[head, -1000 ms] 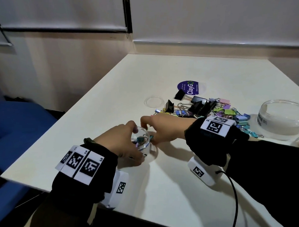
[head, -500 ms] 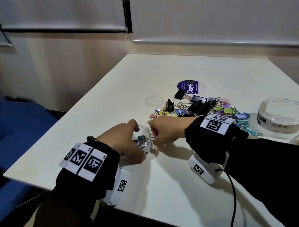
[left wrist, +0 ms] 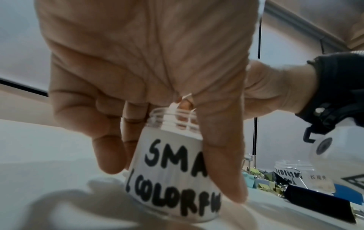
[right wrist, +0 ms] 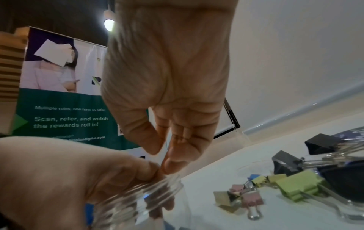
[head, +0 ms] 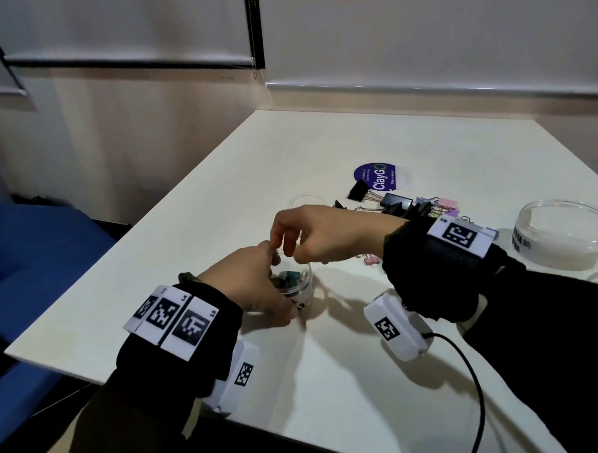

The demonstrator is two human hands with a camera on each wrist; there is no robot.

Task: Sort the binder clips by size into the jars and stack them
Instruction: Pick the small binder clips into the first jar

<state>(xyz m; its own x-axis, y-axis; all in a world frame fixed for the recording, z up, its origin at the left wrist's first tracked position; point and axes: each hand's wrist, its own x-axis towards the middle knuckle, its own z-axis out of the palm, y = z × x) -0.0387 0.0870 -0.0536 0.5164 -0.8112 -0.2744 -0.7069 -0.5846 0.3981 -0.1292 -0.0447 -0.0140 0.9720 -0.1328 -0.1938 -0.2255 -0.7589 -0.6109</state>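
Head view: the right hand (head: 319,235) hangs just above the mouth of the small jar (head: 296,288), its grip loosely curled with thumb and forefinger tips close together and pointing down; whether a clip is still pinched there I cannot tell, since none shows between them in the right wrist view. The left hand (head: 250,286) is wrapped round that jar, thumb on the labelled side, fingers behind, holding it upright on the table (head: 352,382) near the front-left edge; a few small clips lie in its bottom. The jar's opening lies straight below the right fingertips, so any release should fall in. The heap of unsorted binder clips (head: 404,207) lies beyond, towards the table's right edge, nearer the right hand; a wider jar (head: 564,234) stands past it.
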